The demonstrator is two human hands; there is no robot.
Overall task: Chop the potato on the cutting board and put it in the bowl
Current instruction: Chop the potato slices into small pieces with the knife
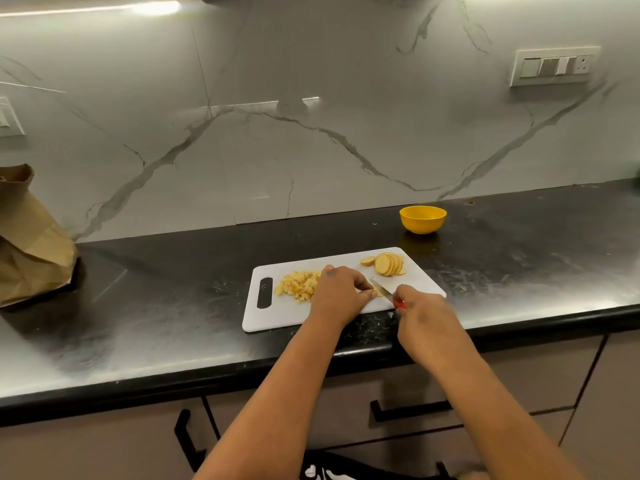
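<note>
While the left hand (337,292) pinches a small potato piece (377,292) on the white cutting board (287,313), the right hand (420,308) grips a red-handled knife (388,293), blade against that piece. Diced potato (299,285) lies just left of the left hand; potato slices (389,264) sit beyond both hands. Yellow bowl (423,219): on the black counter (156,289), well apart behind the board.

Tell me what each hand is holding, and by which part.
The right hand grips the knife by its red handle. The left hand pinches a potato piece on the cutting board.
</note>
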